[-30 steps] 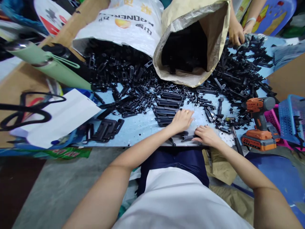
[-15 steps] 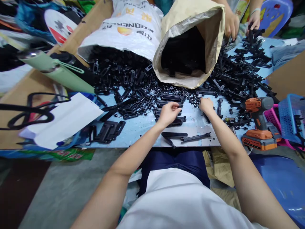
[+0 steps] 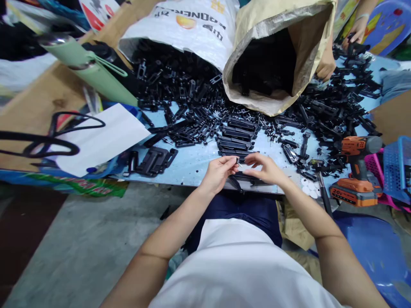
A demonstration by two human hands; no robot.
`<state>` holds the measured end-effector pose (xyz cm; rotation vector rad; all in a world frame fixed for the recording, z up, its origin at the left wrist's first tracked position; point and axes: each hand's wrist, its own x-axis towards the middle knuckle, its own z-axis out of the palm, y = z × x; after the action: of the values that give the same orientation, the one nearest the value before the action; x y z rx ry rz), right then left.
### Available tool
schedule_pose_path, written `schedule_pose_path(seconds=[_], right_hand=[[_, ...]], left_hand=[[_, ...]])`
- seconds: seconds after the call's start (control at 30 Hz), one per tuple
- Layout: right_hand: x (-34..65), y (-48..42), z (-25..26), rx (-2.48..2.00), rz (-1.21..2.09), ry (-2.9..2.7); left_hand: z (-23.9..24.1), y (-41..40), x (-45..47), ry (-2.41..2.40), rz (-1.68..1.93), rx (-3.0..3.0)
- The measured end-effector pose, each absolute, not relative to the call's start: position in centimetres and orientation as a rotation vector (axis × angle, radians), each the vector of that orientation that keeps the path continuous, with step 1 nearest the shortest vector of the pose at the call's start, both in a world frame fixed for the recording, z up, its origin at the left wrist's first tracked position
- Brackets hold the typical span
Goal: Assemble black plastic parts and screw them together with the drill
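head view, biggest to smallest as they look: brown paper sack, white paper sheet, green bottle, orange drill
1. brown paper sack
2. white paper sheet
3. green bottle and orange drill: they look about alike, so they are not ranked against each other.

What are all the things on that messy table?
Light blue table: one, blue, under everything.
Loose black plastic parts: very many, black, heaped across the table.
Long black plastic bars: several, black, in a row, middle front.
White woven sack: one, white, far middle.
Brown paper sack: one, tan, beside it, mouth open.
Orange cordless drill: one, orange, right.
Blue plastic basket: one, blue, right edge.
Green tube-shaped flask: one, green, far left.
White paper sheet: one, white, left.
Another person's hands: two, far right.
Small dark piece: one, dark, held above the front edge.
Left hand: one, pinching the piece.
Right hand: one, pinching it too.
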<state>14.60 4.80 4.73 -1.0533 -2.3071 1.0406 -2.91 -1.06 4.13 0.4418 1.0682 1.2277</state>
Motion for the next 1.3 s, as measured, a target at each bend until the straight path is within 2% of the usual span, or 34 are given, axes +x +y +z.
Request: schedule_pose_path(seconds=[0.2, 0.37, 0.63, 0.8, 1.3], right_hand=[[13.0, 1.6, 2.8, -1.054, 1.326, -1.77], [13.4, 1.2, 2.2, -1.07, 1.439, -1.622], [13.5, 0.1, 3.4, -1.158, 1.161, -1.794], [13.2, -0.2, 5.1, -1.203, 0.837, -1.944], [12.2, -0.4, 4.9, -1.314, 0.375, -2.305]], left_hand=[[4.6, -1.6, -1.3, 1.044, 1.3, 0.671], [3.9, -2.4, -1.0, 1.147, 1.353, 1.029], [3.3, -2.7, -0.7, 1.486, 1.378, 1.659], [2.9, -2.8, -0.8, 1.68, 1.296, 2.004], [1.7, -2.5, -0.5, 1.807, 1.189, 2.137]])
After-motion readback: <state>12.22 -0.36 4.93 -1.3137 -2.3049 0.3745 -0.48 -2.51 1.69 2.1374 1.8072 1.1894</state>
